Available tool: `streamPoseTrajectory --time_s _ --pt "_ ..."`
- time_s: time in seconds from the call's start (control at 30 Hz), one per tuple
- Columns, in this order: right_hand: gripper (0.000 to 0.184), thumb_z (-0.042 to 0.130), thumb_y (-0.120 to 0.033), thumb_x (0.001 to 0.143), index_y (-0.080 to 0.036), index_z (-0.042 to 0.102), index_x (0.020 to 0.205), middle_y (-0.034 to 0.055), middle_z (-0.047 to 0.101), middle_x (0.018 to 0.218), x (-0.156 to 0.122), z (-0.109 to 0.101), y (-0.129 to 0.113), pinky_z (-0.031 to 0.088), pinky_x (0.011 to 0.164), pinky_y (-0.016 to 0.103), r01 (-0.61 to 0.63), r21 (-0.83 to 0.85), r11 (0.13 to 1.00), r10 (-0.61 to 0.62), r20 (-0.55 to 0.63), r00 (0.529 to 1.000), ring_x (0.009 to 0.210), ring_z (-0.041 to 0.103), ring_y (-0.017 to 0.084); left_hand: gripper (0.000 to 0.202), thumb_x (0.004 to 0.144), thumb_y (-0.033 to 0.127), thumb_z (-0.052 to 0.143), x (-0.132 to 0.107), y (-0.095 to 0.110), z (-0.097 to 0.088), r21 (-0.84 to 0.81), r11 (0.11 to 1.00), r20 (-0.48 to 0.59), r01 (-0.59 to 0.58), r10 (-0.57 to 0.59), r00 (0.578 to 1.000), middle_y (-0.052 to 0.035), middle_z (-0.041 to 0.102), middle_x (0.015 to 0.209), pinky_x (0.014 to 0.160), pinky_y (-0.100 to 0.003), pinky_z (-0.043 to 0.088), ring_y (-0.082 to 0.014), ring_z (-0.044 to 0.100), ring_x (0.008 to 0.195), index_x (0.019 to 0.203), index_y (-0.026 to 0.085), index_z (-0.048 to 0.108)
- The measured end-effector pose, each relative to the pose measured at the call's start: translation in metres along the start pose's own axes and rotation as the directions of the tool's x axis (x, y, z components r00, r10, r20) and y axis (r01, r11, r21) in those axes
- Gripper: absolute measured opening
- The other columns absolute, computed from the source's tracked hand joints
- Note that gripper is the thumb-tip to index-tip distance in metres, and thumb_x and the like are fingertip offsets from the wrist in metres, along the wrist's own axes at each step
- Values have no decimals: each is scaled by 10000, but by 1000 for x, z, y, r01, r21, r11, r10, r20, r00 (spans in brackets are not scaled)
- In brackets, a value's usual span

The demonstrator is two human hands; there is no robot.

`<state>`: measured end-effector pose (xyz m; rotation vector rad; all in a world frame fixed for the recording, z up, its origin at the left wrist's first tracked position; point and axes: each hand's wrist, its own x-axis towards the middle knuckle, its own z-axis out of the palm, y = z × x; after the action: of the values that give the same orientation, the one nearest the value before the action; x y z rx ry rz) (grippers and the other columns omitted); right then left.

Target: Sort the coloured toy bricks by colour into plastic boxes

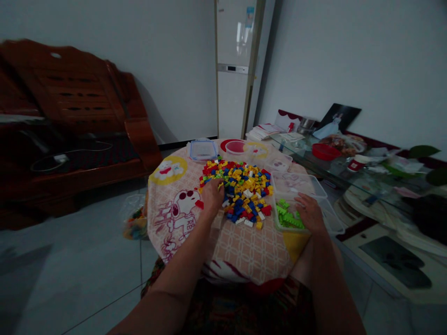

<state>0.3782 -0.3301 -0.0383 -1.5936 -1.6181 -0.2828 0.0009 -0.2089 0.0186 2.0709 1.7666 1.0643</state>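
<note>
A heap of toy building bricks [244,186] in red, yellow, blue, white and green covers the middle of a round table. My left hand [212,197] is at the heap's left side, fingers curled together around a small yellowish building brick, partly hidden by the fingers. On the right, a clear plastic box [276,219] has green bricks [288,216] inside. Over the box's right part is my right hand [309,213], fingers apart, with nothing visible in it. A lone red brick [199,204] lies just left of my left hand.
Behind the heap are a blue-rimmed clear container [203,150] and a round pink-red tub [235,147]. A patterned cloth [251,251] covers the table. To the right stands a cluttered glass table [300,156]; a wooden bench [84,102] is at left. A bag [135,223] rests on the floor.
</note>
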Motion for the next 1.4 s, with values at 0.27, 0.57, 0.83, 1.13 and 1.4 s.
streamPoseTrajectory --time_s 0.27,0.57,0.83,1.13,1.4 --pt "270 527 -358 889 -249 763 963 124 748 1173 1 -1 1 506 1045 530 7 -35 999 -7 11 1000 1126 653 299 295 889 249 643 -2 -30 2 233 972 120 45 -75 990 -98 781 1143 967 -395 486 -289 685 1112 1148 248 784" --pt "267 523 -339 881 -253 763 959 112 747 1195 1 -1 1 511 1042 522 18 -59 998 -17 19 1000 1133 651 294 209 895 221 628 -2 -27 2 150 985 83 89 -102 991 -79 789 1060 936 -358 496 -251 707 1051 1062 215 754" --pt "268 522 -366 906 -249 757 963 116 745 1189 1 0 2 517 1032 538 19 -38 999 -18 15 1000 1132 651 291 224 902 217 646 -6 -10 7 -61 993 24 101 -99 995 -78 784 1076 892 -320 529 -214 725 988 1109 189 727" --pt "281 507 -372 930 -250 754 985 133 730 1203 0 -1 0 477 1069 571 -1 -1 1000 1 27 1000 1169 643 312 147 881 204 688 -43 62 32 -289 935 198 -204 267 943 -87 775 1018 923 -373 552 -232 710 965 1013 197 753" --pt "313 502 -408 944 -230 755 992 148 729 1222 -1 -2 -1 489 1060 566 6 -31 999 -5 33 999 1179 643 323 207 901 216 666 -83 117 58 -406 810 295 -423 554 778 -91 771 1081 1001 -373 531 -244 690 1072 1089 205 752"
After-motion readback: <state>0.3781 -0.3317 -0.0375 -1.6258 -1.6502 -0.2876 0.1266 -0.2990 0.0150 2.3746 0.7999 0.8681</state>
